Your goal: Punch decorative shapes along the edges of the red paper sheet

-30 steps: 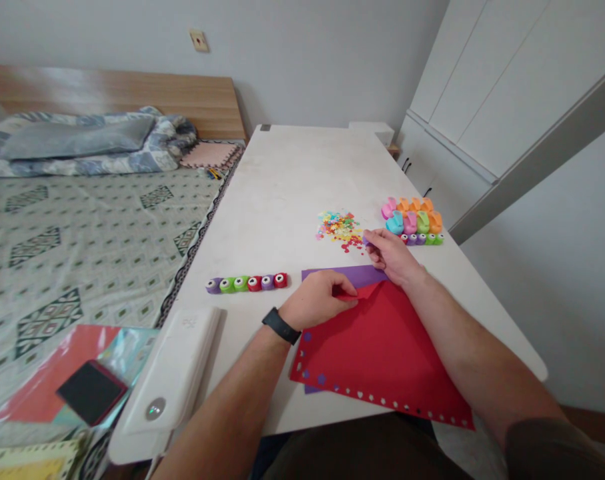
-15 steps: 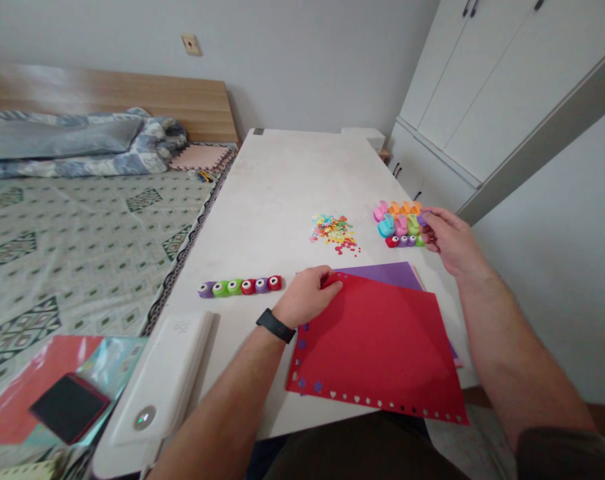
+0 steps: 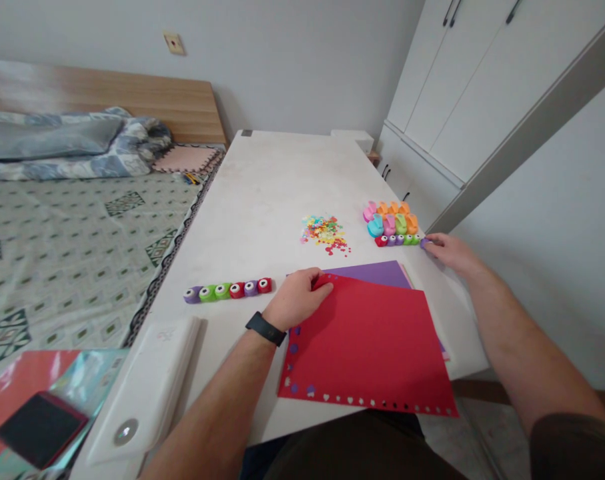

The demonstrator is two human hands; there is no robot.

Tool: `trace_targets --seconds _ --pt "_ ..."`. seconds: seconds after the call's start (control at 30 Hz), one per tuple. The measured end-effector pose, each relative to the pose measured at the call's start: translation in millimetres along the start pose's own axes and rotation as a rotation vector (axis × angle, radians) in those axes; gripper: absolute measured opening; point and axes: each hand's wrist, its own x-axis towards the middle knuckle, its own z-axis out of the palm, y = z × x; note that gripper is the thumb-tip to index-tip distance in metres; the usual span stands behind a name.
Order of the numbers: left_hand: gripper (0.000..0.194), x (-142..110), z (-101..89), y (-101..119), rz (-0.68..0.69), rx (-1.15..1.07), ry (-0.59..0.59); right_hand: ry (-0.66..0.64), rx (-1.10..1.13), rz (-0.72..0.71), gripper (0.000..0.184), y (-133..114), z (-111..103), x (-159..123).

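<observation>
My left hand (image 3: pixel 302 295) pinches a red sheet of paper (image 3: pixel 367 340) near its top left corner. Small shaped holes run along the sheet's left and bottom edges. Beneath it lies a purple sheet (image 3: pixel 377 271), with a pale pink edge showing under that. At the table's right side, my right hand (image 3: pixel 452 253) has its fingers on a small purple craft punch (image 3: pixel 424 244), at the right end of a row of small punches (image 3: pixel 399 240). Larger punches (image 3: pixel 389 224) in pink, orange, blue and green stand just behind that row.
Paper cut-outs (image 3: pixel 327 233) lie heaped mid-table. Another row of small punches (image 3: pixel 229 290) stands left of my left hand. A long white device (image 3: pixel 147 380) rests along the table's left edge, beside a bed (image 3: pixel 82 267). White cabinets (image 3: pixel 462 87) rise at the right.
My right hand has brought the purple punch down from beside the larger punches to the end of the small-punch row. My left hand keeps its hold; the view has shifted slightly.
</observation>
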Motion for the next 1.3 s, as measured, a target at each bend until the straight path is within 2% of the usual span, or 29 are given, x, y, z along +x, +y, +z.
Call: trace_targets --seconds 0.1,0.17,0.53,0.8,1.3 --pt "0.030 0 0.4 0 -0.008 0.009 -0.007 -0.029 -0.120 -0.049 0.048 5 4 5" --pt "0.030 0 0.2 1 -0.015 0.020 -0.006 -0.002 -0.157 -0.056 0.051 6 7 7" --pt "0.030 0 0.0 2 -0.020 0.022 -0.009 0.073 -0.146 0.007 0.038 7 15 14" --pt "0.030 0 -1.1 3 -0.018 0.021 -0.012 0.082 -0.174 -0.027 0.038 13 22 26" --pt "0.029 0 0.4 2 -0.019 0.005 -0.010 0.074 -0.229 -0.072 0.037 5 21 20"
